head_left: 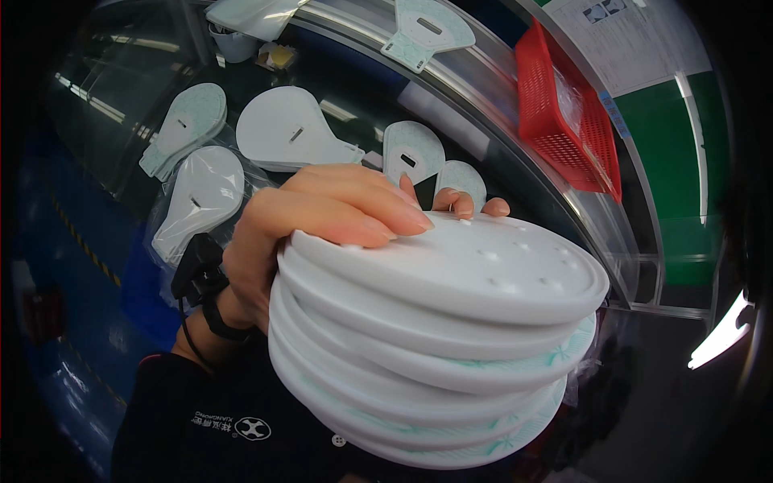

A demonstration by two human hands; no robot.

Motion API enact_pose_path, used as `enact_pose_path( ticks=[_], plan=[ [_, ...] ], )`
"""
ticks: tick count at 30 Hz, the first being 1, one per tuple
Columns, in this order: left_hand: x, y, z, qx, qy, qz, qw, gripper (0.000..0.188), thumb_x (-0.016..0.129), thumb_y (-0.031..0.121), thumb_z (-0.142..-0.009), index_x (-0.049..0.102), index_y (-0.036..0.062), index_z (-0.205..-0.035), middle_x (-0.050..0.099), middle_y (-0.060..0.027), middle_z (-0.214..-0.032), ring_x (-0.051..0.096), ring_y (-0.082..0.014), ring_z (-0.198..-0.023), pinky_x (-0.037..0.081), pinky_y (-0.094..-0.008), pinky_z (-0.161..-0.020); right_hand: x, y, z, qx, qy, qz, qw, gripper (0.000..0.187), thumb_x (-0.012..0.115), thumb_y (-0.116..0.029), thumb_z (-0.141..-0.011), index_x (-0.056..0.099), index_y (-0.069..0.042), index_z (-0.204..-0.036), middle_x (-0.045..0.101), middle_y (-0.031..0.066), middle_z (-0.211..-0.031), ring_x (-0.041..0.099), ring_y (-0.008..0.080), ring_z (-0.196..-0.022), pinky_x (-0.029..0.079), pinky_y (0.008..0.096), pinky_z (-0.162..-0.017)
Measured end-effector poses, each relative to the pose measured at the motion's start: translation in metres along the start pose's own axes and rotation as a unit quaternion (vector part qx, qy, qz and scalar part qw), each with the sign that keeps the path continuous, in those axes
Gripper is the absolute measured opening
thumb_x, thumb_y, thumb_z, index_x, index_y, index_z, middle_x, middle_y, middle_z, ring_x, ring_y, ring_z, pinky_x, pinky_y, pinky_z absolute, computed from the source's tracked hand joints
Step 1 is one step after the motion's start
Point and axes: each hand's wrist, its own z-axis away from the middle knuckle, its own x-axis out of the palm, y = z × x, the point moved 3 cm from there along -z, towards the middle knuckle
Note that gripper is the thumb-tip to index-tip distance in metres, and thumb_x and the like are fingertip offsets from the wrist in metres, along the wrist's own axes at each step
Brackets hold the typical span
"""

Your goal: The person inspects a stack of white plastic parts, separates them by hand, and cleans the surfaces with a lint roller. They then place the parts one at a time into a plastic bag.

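Note:
A stack of several white rounded plastic covers (451, 282) fills the middle and lower right, close to me. Some of the covers show pale green printed patterns along their edges, and the top one has small raised bumps. My left hand (322, 205) is closed round the stack's left end, its fingers lying over the top cover. Of my right hand (460, 203) only fingertips show, pressed at the far edge of the stack. The rest of that hand is hidden behind the covers. A black device (201, 270) is strapped at my left wrist.
More white paddle-shaped plastic parts (294, 133) lie on the dark surface beyond, some over clear plastic bags (165, 233). One patterned part (431, 32) rests on the metal rail. A red perforated basket (555, 121) stands at the far right beside a green board (668, 161).

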Motion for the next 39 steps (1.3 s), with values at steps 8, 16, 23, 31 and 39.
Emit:
enact_pose_path(
  ticks=[8, 16, 23, 31, 39],
  plan=[
    [0.0, 0.0, 0.009, -0.034, -0.003, -0.03, 0.999, 0.032, 0.064, 0.023, -0.083, 0.043, 0.0056, -0.1, 0.062, -0.0175, -0.094, 0.06, -0.0249, -0.084, 0.047, -0.0417, -0.084, 0.008, -0.001, 0.007, -0.001, 0.076, 0.066, 0.995, 0.034, 0.033, -0.041, -0.095, 0.049, -0.025, -0.12, 0.053, 0.0111, -0.109, 0.035, 0.0194, -0.128, -0.004, 0.0567, -0.111],
    [0.001, 0.009, 0.001, -0.073, -0.031, 0.026, 0.996, 0.032, 0.066, 0.021, -0.081, 0.047, 0.0031, -0.1, 0.062, -0.0186, -0.094, 0.063, -0.0265, -0.086, 0.047, -0.0427, -0.085, 0.019, -0.003, 0.004, 0.005, 0.167, 0.072, 0.983, 0.037, 0.034, -0.051, -0.092, 0.054, -0.029, -0.114, 0.054, 0.0083, -0.121, 0.044, 0.0201, -0.122, 0.005, 0.0577, -0.111],
    [0.008, 0.03, -0.016, -0.134, -0.117, 0.01, 0.984, 0.046, 0.077, 0.019, -0.071, 0.052, -0.0011, -0.104, 0.063, -0.0221, -0.1, 0.063, -0.0294, -0.092, 0.05, -0.0367, -0.079, 0.029, 0.005, 0.008, 0.002, 0.268, 0.003, 0.964, 0.034, 0.036, -0.05, -0.092, 0.058, -0.029, -0.107, 0.059, 0.0065, -0.111, 0.05, 0.0189, -0.115, 0.009, 0.0587, -0.11],
    [0.005, 0.033, -0.012, -0.098, -0.082, 0.016, 0.992, 0.029, 0.065, 0.021, -0.083, 0.048, 0.0018, -0.097, 0.063, -0.021, -0.093, 0.064, -0.0289, -0.081, 0.052, -0.0377, -0.075, 0.025, 0.006, -0.001, -0.032, 0.08, -0.012, 0.996, 0.03, 0.034, -0.041, -0.094, 0.051, -0.022, -0.111, 0.052, 0.0088, -0.098, 0.045, 0.0209, -0.113, -0.005, 0.0576, -0.11],
    [0.003, 0.031, -0.008, -0.076, -0.052, 0.107, 0.99, 0.029, 0.053, 0.025, -0.09, 0.047, 0.0003, -0.103, 0.058, -0.0218, -0.097, 0.061, -0.0329, -0.089, 0.051, -0.046, -0.079, 0.02, 0.012, 0.004, -0.073, 0.02, 0.003, 0.997, 0.03, 0.034, -0.039, -0.095, 0.046, -0.021, -0.115, 0.05, 0.0103, -0.105, 0.043, 0.0227, -0.115, -0.006, 0.0581, -0.109]
  ],
)
